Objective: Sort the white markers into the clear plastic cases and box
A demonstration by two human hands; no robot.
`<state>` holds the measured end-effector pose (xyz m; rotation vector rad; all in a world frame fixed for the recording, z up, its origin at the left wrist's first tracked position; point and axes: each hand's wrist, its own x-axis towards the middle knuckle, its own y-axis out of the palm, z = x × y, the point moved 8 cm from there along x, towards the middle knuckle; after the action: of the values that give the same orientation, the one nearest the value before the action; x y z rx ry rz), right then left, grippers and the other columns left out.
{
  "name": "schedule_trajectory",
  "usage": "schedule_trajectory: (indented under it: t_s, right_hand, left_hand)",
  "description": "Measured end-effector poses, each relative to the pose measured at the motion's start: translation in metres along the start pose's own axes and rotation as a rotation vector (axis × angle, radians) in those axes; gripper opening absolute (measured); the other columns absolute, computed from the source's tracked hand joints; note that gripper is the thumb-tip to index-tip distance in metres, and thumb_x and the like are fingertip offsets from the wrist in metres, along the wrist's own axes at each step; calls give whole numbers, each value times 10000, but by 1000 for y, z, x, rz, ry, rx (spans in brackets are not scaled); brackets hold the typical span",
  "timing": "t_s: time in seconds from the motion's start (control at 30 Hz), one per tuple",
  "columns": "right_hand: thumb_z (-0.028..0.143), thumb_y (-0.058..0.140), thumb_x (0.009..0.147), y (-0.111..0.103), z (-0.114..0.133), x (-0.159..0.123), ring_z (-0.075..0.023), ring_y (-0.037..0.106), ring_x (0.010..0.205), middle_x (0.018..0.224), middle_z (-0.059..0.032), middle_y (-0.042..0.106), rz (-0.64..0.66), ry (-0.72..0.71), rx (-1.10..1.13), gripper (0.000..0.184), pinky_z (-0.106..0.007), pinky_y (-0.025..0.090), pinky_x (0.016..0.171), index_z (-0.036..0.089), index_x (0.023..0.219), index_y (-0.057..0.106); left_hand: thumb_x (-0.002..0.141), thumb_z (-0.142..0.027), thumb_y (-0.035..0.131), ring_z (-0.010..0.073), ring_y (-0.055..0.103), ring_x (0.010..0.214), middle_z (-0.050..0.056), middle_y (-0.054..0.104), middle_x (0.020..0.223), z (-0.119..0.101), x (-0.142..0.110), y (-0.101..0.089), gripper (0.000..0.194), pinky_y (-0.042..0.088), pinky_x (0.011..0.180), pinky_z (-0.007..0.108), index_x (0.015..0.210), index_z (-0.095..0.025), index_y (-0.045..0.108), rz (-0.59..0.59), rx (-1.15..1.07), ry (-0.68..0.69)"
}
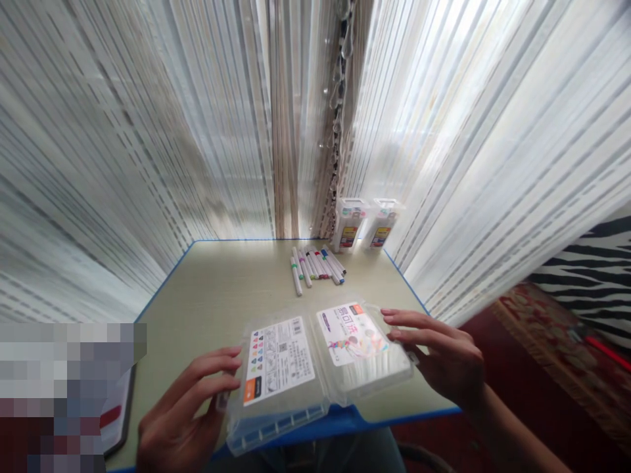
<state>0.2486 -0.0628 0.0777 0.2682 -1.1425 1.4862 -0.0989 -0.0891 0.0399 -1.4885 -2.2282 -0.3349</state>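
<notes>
An opened clear plastic case (pixel 320 376) spans the lower centre of the frame between two hands, its long axis slanting up rightward.
At lower left, the left hand (pixel 185 401) grasps the left edge with curved fingers; its white label (pixel 279 360) carries coloured drop marks, a barcode, a square code and small print too fine to read. Above centre lie loose white markers (pixel 318 266), beyond the case and out of the fingers' reach, tips pointing various ways. The right panel's label (pixel 351 332) reads 易可洗 beside an orange corner. Farther up, two upright packs (pixel 348 230) bear yellow, blue and red labels, lettering illegible. At lower right, the right hand (pixel 441 355) lightly holds the right edge, thumb hidden; neither hand is nearer, both touching.
</notes>
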Motion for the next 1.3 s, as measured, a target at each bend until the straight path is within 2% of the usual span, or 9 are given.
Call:
schedule_trajectory:
  t_s: [0.17,0.3,0.5,0.63,0.73,0.83,0.97,1.1,1.3]
  right_hand:
    - [191,785,810,3,-40,3,-231,774,829,906,-96,797,-76,411,254,135,-349,653,751,206,944,781]
    - [384,834,759,28,-74,4,-181,725,627,741,-87,769,5,768,459,360,-301,613,594,131,1002,753]
    - [473,846,692,57,-103,2,-140,657,516,664,-57,723,159,943,447,476,-265,546,499,96,959,731]
    - [403,820,729,56,-112,-1,-141,634,481,697,-48,719,214,945,299,389,-276,522,468,113,964,711]
    - [371,778,788,40,-94,13,-180,683,605,914,-103,750,200,715,-86,324,-344,571,587,146,1004,692]
    - [389,670,901,43,-49,34,-288,713,932,1050,-147,728,198,348,-373,294,-475,588,843,155,1077,681]
    - [373,596,955,86,-13,45,-345,615,1238,1313,-218,652,430,102,-399,436,-521,512,1047,105,1298,619]
    - [521,505,981,116,-30,33,-397,387,1467,1547,-276,435,627,174,-460,711,-575,345,1182,47,1506,432]
    - [588,340,1016,125,-53,4,-358,175,1560,1665,-211,239,750,275,-574,729,-530,186,1250,114,1569,346]
  left_hand:
    - [687,-360,880,207,711,932,35,763,936,14,12,-4,250,563,988,289,898,-254,799,-54,2,-215]
    - [535,-295,952,208,739,764,84,782,882,41,23,16,549,638,732,278,1022,-152,742,64,-129,-525]
    - [563,-199,904,205,709,663,92,763,850,68,35,26,527,547,461,232,1046,-117,709,123,-112,-644]
    - [583,-98,870,181,677,785,63,733,908,57,42,18,387,566,643,209,950,-172,775,90,125,-494]
    - [631,-102,846,235,626,1055,62,708,1062,25,48,23,368,496,1020,271,972,-232,801,111,245,-248]
    - [738,-180,795,280,574,1210,82,693,1189,1,47,53,352,310,1212,368,1083,-248,787,298,245,-93]
    - [811,-288,752,360,507,1352,140,640,1368,1,32,103,439,262,1224,489,1244,-218,723,584,401,61]
    - [861,-417,697,409,362,1476,176,505,1527,24,20,124,584,141,1247,561,1384,-172,617,657,611,105]
    - [1001,-553,374,360,212,1548,156,281,1663,44,3,133,684,102,1261,550,1570,-173,362,913,1053,231]
